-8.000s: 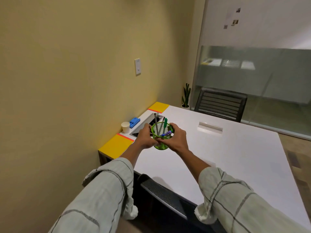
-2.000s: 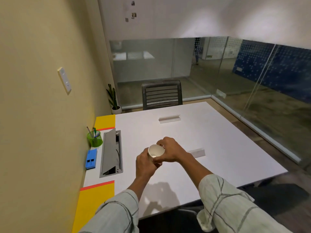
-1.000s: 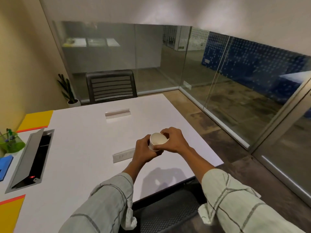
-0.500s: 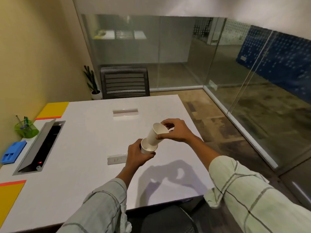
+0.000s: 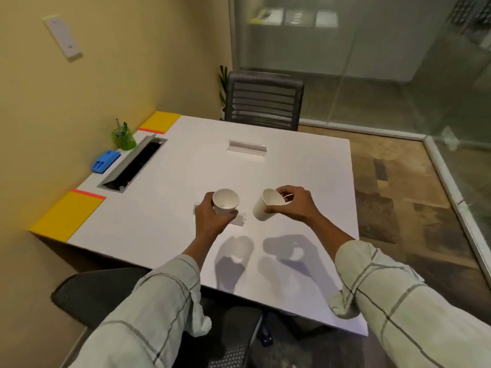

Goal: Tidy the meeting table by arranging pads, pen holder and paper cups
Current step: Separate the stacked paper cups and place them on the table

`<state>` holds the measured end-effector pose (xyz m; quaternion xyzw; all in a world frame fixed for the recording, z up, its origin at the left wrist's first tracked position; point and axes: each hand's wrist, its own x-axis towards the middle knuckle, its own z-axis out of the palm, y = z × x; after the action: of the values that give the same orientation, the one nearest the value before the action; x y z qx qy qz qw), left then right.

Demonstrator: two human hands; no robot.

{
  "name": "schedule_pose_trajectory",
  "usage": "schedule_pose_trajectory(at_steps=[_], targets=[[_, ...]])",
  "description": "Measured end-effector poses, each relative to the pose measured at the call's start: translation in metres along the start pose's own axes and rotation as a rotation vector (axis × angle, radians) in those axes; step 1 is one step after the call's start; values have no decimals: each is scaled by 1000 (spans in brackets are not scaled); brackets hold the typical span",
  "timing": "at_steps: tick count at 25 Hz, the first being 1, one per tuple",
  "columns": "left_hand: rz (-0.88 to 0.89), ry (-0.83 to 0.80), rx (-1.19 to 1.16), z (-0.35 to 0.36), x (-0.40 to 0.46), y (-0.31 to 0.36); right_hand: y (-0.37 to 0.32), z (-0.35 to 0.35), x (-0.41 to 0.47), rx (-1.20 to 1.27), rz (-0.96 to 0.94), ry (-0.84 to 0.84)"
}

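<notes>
My left hand holds one white paper cup upright above the white table. My right hand grips a second white paper cup, tilted with its mouth toward the left. The two cups are apart, side by side over the table's near middle. A green pen holder with pens stands by the yellow wall at the far left. One yellow pad lies at the far left corner, another yellow pad at the near left corner.
A blue object lies beside the open cable box. A clear name-card stand sits mid-table, another partly hidden under my left hand. A dark chair stands at the far side, another below me. Glass walls are on the right.
The two nested cups have been pulled apart: my right hand drew the upper cup out to the right, while my left keeps the lower one. The view swung back left.
</notes>
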<state>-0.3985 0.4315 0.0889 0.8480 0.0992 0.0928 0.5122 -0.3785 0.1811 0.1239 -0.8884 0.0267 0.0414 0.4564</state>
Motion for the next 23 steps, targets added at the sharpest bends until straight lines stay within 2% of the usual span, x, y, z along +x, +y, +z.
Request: schedule_pose_trajectory(at_steps=[3, 7, 14, 23], targets=[[-32, 76, -3, 2, -8, 3, 11, 14, 2, -64, 11, -48], [-34, 100, 18, 2, -7, -3, 32, 50, 1, -171, 60, -84], [-33, 58, 34, 11, 3, -23, 35, 98, 18, -295, 124, -139], [-27, -18, 37, 17, 22, -41, 40, 128, 38, -423, 123, -187]])
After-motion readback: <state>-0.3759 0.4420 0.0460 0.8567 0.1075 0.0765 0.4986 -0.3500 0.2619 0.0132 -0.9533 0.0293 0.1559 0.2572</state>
